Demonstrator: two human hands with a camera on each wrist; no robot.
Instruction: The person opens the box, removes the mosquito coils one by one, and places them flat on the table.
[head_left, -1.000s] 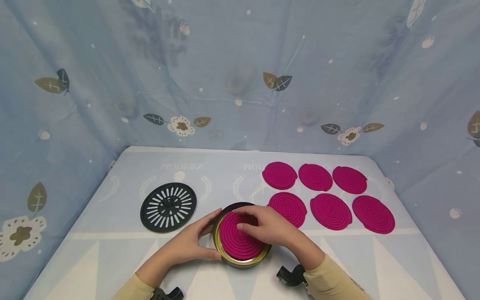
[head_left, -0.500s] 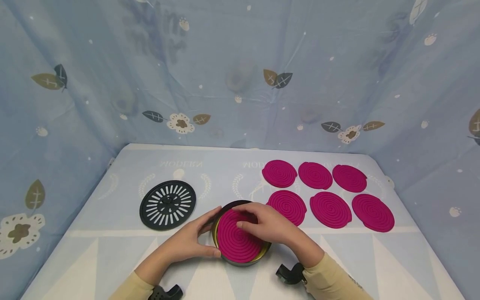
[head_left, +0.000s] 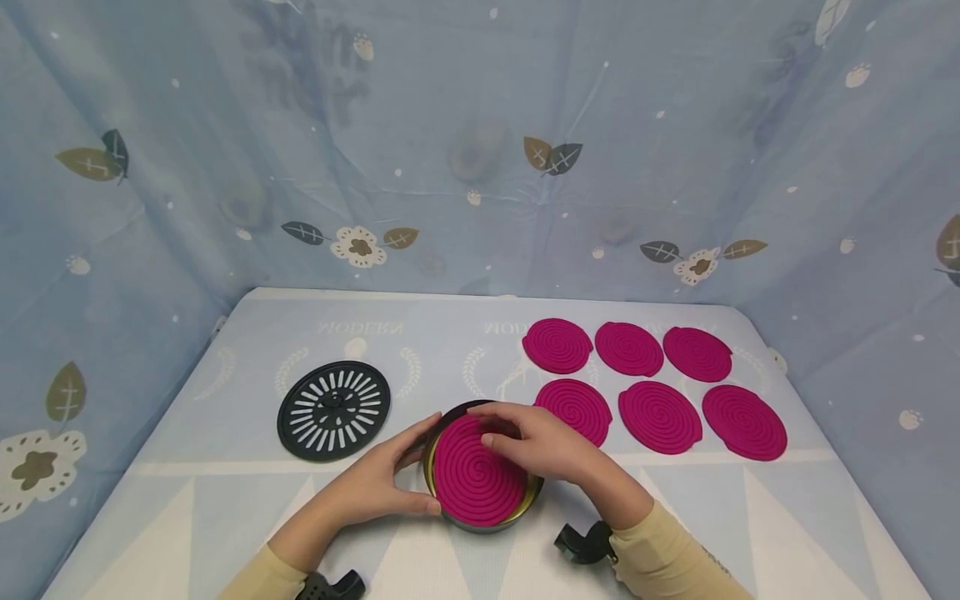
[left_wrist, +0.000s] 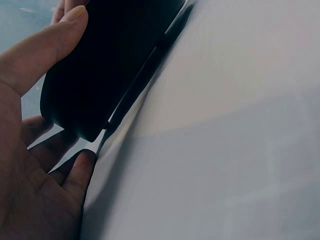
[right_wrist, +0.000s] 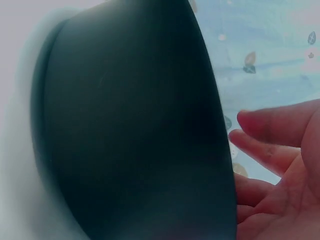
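Observation:
A round dark tin [left_wrist: 110, 65] with a gold-coloured inside stands at the front middle of the table. A magenta mosquito coil [head_left: 478, 482] lies in its opening, covering most of the inside. My left hand [head_left: 382, 483] grips the tin from the left, thumb at the front of the wall and fingers toward the back. My right hand [head_left: 540, 442] is over the tin's right rim, its thumb and fingers loosely bent above the coil's upper right part. Its fingertips are partly hidden, and nothing shows between them in the right wrist view.
Several more magenta coils [head_left: 661, 417] lie in two rows at the right and back right. A black round slotted lid [head_left: 334, 411] lies on the left of the table. Patterned blue cloth [head_left: 480, 150] walls the table at the back and sides.
The coil has shifted a little toward the left in the tin, hiding more of the gold inside. My right thumb has moved slightly up and right. The left hand keeps its grip.

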